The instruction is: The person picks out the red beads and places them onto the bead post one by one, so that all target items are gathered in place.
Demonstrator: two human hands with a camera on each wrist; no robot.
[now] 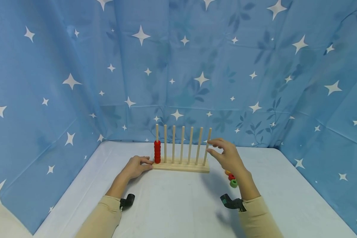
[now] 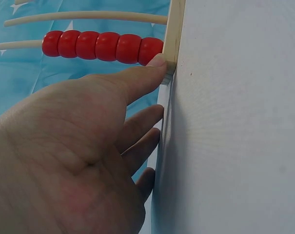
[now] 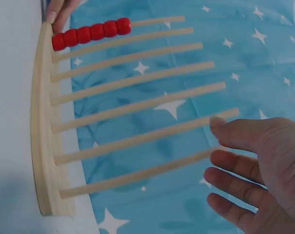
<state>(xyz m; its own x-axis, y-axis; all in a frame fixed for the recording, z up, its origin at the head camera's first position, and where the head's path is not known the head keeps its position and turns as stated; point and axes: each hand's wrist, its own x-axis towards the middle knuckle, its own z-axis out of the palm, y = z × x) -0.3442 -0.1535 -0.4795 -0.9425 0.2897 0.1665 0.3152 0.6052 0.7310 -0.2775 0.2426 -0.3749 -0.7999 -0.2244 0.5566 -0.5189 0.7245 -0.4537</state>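
A wooden peg rack (image 1: 181, 167) stands upright on the table with several thin pegs. Red beads (image 1: 157, 152) are stacked on its leftmost peg; the other pegs are bare. My left hand (image 1: 138, 167) holds the left end of the rack's base, its thumb (image 2: 142, 80) against the front corner by the lowest red bead. Near the top of the rightmost peg (image 3: 137, 174) is my right hand (image 1: 227, 155), thumb and forefinger apart with no bead between them. Whether its fingertips touch the peg, I cannot tell.
An orange bead (image 1: 227, 172), a red bead (image 1: 231, 177) and a green bead (image 1: 233, 183) lie on the white table (image 1: 172, 205), right of the rack and partly behind my right forearm. A blue star-patterned curtain (image 1: 178, 59) surrounds the table's back and sides.
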